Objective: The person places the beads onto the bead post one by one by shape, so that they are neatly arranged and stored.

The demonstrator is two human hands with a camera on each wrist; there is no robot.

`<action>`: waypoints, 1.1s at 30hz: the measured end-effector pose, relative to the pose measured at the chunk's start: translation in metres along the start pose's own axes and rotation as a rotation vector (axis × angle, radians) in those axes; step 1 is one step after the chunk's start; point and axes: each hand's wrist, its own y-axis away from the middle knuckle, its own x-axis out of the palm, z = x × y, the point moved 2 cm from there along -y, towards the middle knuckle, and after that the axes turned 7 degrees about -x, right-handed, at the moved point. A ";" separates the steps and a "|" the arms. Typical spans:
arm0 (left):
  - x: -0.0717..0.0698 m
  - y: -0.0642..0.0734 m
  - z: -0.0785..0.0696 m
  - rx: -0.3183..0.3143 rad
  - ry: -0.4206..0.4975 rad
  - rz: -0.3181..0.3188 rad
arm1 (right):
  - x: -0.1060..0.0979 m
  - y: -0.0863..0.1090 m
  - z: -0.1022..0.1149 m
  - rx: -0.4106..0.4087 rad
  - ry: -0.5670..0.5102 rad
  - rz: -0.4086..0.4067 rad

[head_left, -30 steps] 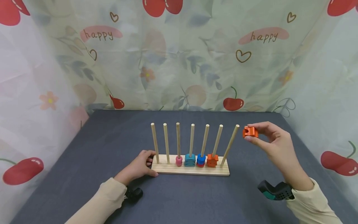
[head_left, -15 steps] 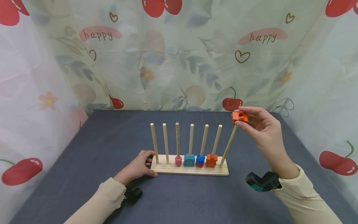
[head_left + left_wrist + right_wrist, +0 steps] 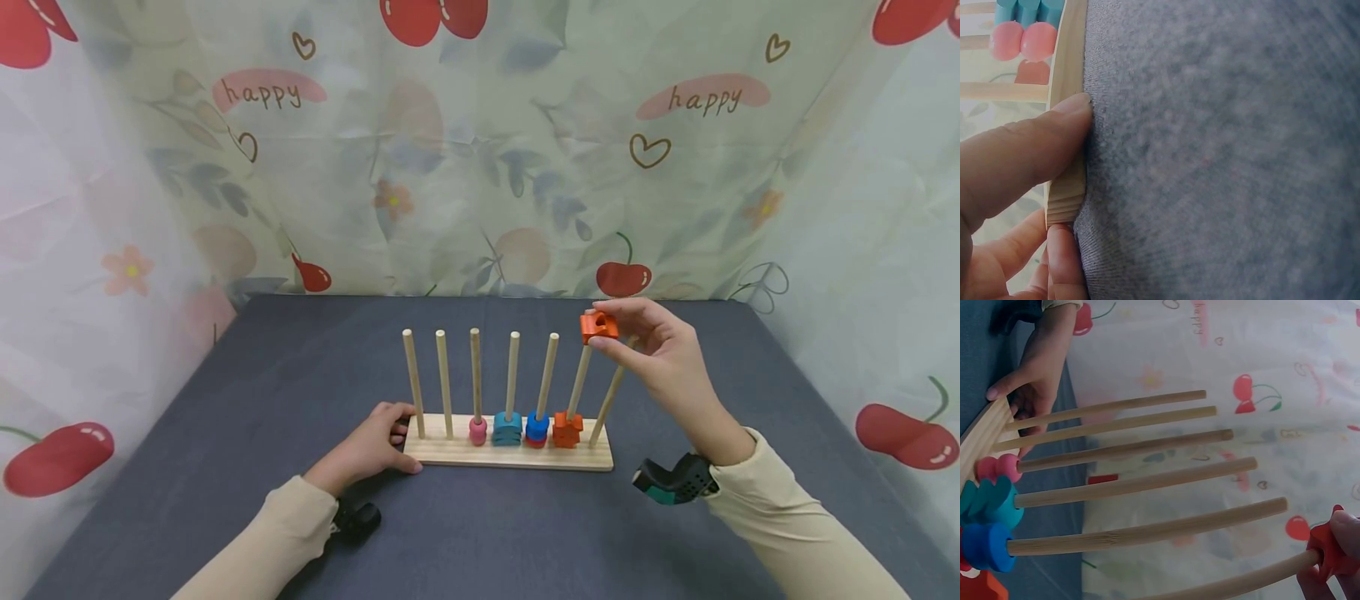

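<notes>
My right hand pinches an orange notched bead between thumb and fingers. In the right wrist view the bead meets the tip of a peg, second from the right; how far it is threaded I cannot tell. My left hand grips the left end of the wooden base, thumb along the front edge and fingers behind. Upright pegs line the base. At their feet sit pink beads, teal beads, blue beads above a red one, and orange beads.
The rightmost peg leans right, partly behind my right hand. Two bare pegs stand at the left, the nearest peg by my left fingers. A dark cloth covers the table, with a printed curtain behind it.
My right hand has carried the orange bead leftward, rising past the rightmost peg's tip, then coming down to the top of the peg second from the right. The left hand stays put.
</notes>
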 end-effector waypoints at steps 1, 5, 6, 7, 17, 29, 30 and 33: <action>0.000 0.000 0.000 0.001 0.001 0.000 | 0.001 0.001 -0.002 0.008 0.006 0.000; 0.000 0.000 0.000 0.008 0.004 -0.003 | 0.005 0.003 -0.008 0.037 0.046 0.017; 0.000 0.000 -0.001 0.011 0.002 -0.004 | 0.005 0.003 -0.009 0.046 0.048 0.021; 0.000 -0.001 -0.001 0.012 0.001 -0.005 | 0.006 0.004 -0.010 0.055 0.049 0.027; 0.000 0.000 -0.002 0.010 -0.006 -0.007 | 0.011 0.019 -0.033 0.126 -0.006 0.056; 0.001 0.001 -0.002 0.002 0.006 -0.006 | 0.023 0.049 -0.063 0.298 -0.051 0.099; 0.001 0.001 -0.002 0.003 0.004 -0.007 | 0.025 0.052 -0.066 0.310 -0.059 0.103; 0.001 0.001 -0.002 0.003 0.007 -0.007 | 0.028 0.059 -0.074 0.343 -0.080 0.111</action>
